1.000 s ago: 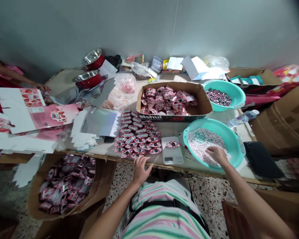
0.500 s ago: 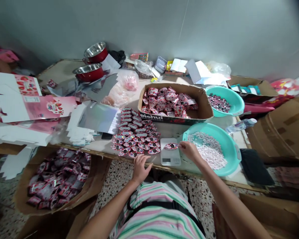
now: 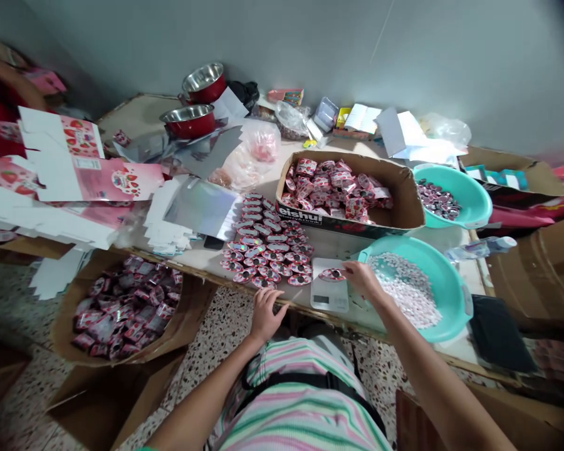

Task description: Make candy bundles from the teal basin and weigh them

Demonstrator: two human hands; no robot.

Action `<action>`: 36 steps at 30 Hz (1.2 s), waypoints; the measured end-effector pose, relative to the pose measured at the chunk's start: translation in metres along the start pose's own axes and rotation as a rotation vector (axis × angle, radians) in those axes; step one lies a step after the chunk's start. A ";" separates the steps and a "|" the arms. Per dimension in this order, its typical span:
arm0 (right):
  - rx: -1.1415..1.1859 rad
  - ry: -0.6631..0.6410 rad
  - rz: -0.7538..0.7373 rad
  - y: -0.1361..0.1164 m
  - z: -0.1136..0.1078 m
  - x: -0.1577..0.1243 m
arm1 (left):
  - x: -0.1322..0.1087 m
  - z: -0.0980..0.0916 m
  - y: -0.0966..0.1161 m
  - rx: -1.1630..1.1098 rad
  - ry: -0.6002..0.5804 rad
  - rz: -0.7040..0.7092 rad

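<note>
A small pink-and-white printed packet (image 3: 331,274) lies on a white scale (image 3: 329,299). My right hand (image 3: 360,277) is at the packet's right end, fingers pinched together; what they hold, if anything, is too small to make out. Beside it, a turquoise basin (image 3: 444,275) holds white pieces (image 3: 411,297). My left hand (image 3: 266,311) rests at the table's front edge with fingers apart and nothing in it. Just beyond that hand stand rows of similar packets (image 3: 272,257), left of the scale.
Behind the scale is a cardboard box (image 3: 407,197) of packets. Another turquoise basin (image 3: 480,203) stands behind right. Red pots (image 3: 190,125) are at the back left. A carton (image 3: 197,313) of packets stands below left, and a person's arm (image 3: 14,78) shows far left.
The view has turned slightly, so the table's contents appear shifted right. My right hand remains by the packet on the scale, and my left hand stays at the table edge.
</note>
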State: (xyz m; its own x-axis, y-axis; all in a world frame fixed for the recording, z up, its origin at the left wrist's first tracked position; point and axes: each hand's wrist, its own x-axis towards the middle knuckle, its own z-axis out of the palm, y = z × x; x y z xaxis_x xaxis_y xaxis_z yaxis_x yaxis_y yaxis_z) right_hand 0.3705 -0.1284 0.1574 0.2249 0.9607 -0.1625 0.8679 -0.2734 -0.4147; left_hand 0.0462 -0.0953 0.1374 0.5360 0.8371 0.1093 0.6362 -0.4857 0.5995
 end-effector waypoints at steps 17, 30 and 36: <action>0.417 0.477 0.487 0.075 -0.016 -0.113 | 0.019 0.007 0.002 0.041 0.111 0.005; 0.579 0.289 0.177 0.031 0.000 -0.043 | 0.002 0.018 0.044 0.082 0.187 -0.086; 0.586 0.262 0.071 0.011 0.015 -0.017 | -0.025 0.027 0.058 0.090 0.206 -0.168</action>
State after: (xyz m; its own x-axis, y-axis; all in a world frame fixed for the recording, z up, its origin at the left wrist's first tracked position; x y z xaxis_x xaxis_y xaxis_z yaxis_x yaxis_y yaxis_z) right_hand 0.3700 -0.1485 0.1420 0.4381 0.8988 -0.0145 0.4781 -0.2467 -0.8429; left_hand 0.0846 -0.1510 0.1481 0.3004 0.9370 0.1785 0.7587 -0.3481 0.5507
